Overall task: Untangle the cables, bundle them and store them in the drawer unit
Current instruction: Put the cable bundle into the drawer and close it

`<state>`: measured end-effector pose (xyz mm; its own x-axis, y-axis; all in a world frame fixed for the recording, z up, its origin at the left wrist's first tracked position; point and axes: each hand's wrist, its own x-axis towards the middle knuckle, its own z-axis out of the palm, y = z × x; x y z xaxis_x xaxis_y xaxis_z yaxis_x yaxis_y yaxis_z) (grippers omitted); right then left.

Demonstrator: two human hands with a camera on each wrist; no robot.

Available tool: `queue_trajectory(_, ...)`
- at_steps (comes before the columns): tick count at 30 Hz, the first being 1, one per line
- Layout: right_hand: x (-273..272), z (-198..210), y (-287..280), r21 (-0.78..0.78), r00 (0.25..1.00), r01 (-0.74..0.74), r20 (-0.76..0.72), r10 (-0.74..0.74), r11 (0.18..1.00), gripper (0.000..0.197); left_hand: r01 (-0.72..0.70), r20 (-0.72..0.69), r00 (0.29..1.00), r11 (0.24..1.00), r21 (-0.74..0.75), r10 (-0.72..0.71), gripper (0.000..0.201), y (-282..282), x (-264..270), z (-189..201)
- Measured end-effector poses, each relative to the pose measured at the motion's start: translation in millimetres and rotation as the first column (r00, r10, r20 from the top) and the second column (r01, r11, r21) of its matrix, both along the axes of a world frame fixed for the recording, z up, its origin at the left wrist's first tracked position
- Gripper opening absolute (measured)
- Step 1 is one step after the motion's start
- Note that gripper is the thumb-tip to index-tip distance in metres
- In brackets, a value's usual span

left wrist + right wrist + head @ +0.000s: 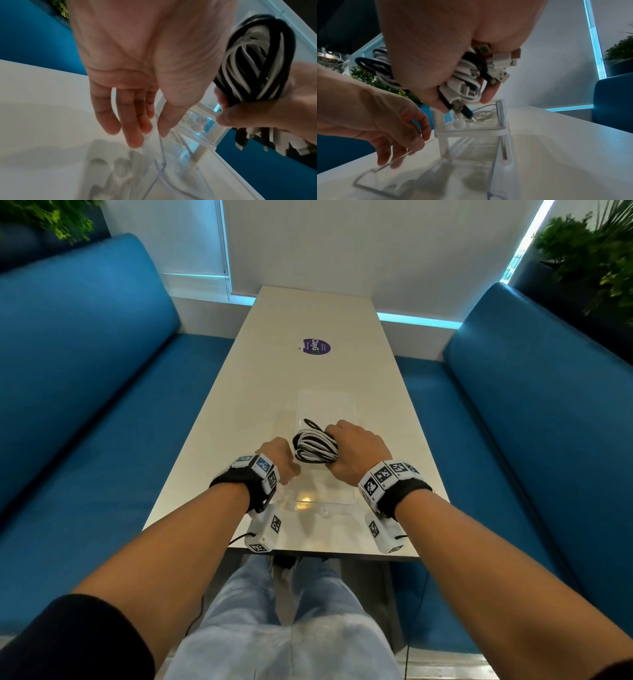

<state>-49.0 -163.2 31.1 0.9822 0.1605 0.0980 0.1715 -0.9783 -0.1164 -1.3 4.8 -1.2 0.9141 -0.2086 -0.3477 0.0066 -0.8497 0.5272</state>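
Observation:
A coiled bundle of black and white cables (315, 448) (257, 60) (467, 83) is gripped in my right hand (356, 451) (436, 40), with plug ends sticking out past the fingers. It hangs just above the clear drawer unit (325, 405) (469, 132) on the white table (308, 313). The lower clear drawer (322, 501) (498, 169) is pulled out towards me. My left hand (279, 460) (130, 121) (393, 128) hovers at the drawer's left rim, fingers loosely extended and holding nothing. A thin white cable (481, 116) lies in the upper compartment.
Blue padded benches (85, 388) (548, 405) run along both sides of the narrow table. A purple sticker (317, 346) sits further up the tabletop. Potted plants (589, 251) stand behind the right bench. The table's near edge lies just under my wrists.

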Motion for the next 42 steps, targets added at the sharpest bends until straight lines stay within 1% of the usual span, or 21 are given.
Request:
queue_trajectory(2,-5.3,-0.5,1.8,-0.025,0.994,0.005,-0.108,-0.008,1.000,0.022,0.012,-0.063,0.998,0.998,-0.068,-0.016,0.016,-1.2,-2.8,-2.6)
queue_trajectory(4,-9.8,-2.0,1.7,-0.067,0.979,0.018,-0.202,-0.032,0.998,0.030,0.029,-0.102,0.994,0.994,-0.107,-0.040,0.015,-1.0,-4.3,-3.9)
queue_trajectory(5,-10.6,-3.5,1.9,-0.099,0.973,0.030,-0.225,-0.052,0.995,0.032,0.037,-0.112,0.992,0.993,-0.113,-0.050,0.015,-0.6,-4.9,-2.7)
queue_trajectory(8,-10.8,-5.0,4.8,-0.221,0.969,0.043,-0.230,-0.095,0.974,0.018,0.039,-0.129,0.990,0.993,-0.113,-0.054,0.019,2.8,-3.4,-1.7)
queue_trajectory(12,-13.2,-1.4,6.5,-0.432,0.962,-0.042,-0.259,-0.079,0.901,0.006,0.014,-0.184,0.982,0.989,-0.144,-0.041,0.049,7.3,-2.3,-3.5)
queue_trajectory(15,-17.0,-6.0,11.9,-0.543,0.951,-0.071,-0.291,-0.108,0.837,0.016,-0.020,-0.218,0.976,0.981,-0.193,-0.024,0.069,6.2,-3.6,-4.7)
queue_trajectory(17,-18.7,-6.3,15.4,-0.561,0.951,-0.068,-0.287,-0.117,0.825,0.019,-0.035,-0.219,0.976,0.971,-0.239,-0.019,0.079,3.8,-4.1,-4.3)
queue_trajectory(20,-19.2,-4.8,18.6,-0.543,0.944,-0.056,-0.302,-0.133,0.838,0.019,-0.053,-0.243,0.970,0.944,-0.326,-0.029,0.074,0.5,-7.7,0.8)
queue_trajectory(21,-18.5,-5.1,19.6,-0.525,0.944,-0.028,-0.294,-0.151,0.851,0.016,-0.040,-0.252,0.967,0.944,-0.328,-0.047,0.074,-0.8,-10.5,2.3)
queue_trajectory(23,-15.1,-9.6,21.5,-0.461,0.948,0.078,-0.241,-0.209,0.884,0.013,0.030,-0.257,0.961,0.962,-0.271,-0.102,0.078,-4.7,-17.2,0.9)
queue_trajectory(26,-8.3,-22.6,24.3,-0.386,0.941,0.162,-0.215,-0.260,0.908,0.014,0.076,-0.167,0.981,0.985,-0.158,-0.102,0.072,-10.0,-23.8,-13.7)
queue_trajectory(28,-4.3,-30.1,24.3,-0.352,0.932,0.199,-0.222,-0.288,0.915,0.023,0.067,-0.111,0.990,0.985,-0.161,-0.086,0.069,-10.4,-22.1,-22.5)
queue_trajectory(30,-1.7,-32.8,24.0,-0.334,0.924,0.214,-0.236,-0.302,0.918,0.027,0.059,-0.064,0.995,0.985,-0.163,-0.070,0.078,-9.2,-17.3,-25.5)
queue_trajectory(31,-0.3,-33.0,23.9,-0.330,0.922,0.214,-0.244,-0.302,0.920,0.025,0.067,0.004,0.998,0.985,-0.160,-0.067,0.083,-8.4,-14.2,-26.3)
queue_trajectory(32,0.7,-32.1,23.8,-0.323,0.919,0.213,-0.253,-0.301,0.922,0.021,0.080,0.113,0.992,0.984,-0.159,-0.062,0.089,-7.6,-11.9,-26.2)
queue_trajectory(34,1.2,-28.7,24.0,-0.318,0.913,0.211,-0.274,-0.303,0.924,0.015,0.133,0.365,0.928,0.981,-0.142,-0.073,0.100,-7.0,-8.3,-24.4)
queue_trajectory(35,0.7,-27.6,24.5,-0.321,0.912,0.207,-0.279,-0.301,0.924,0.013,0.179,0.462,0.880,0.978,-0.103,-0.112,0.106,-6.8,-6.5,-23.4)
queue_trajectory(36,-0.3,-26.9,24.6,-0.326,0.915,0.197,-0.278,-0.293,0.924,0.013,0.227,0.512,0.841,0.973,-0.041,-0.175,0.107,-6.6,-5.0,-22.3)
queue_trajectory(38,-3.8,-24.9,25.6,-0.341,0.929,0.166,-0.261,-0.263,0.925,0.015,0.301,0.491,0.823,0.952,0.053,-0.287,0.096,-5.4,-1.7,-23.0)
queue_trajectory(40,-6.4,-23.0,25.3,-0.344,0.941,0.145,-0.243,-0.237,0.928,0.014,0.334,0.423,0.849,0.942,0.035,-0.317,0.089,-2.9,2.4,-26.6)
queue_trajectory(42,-6.3,-21.6,22.2,-0.316,0.942,0.111,-0.269,-0.201,0.942,0.014,0.331,0.413,0.859,0.944,0.006,-0.304,0.089,-3.1,5.1,-30.5)
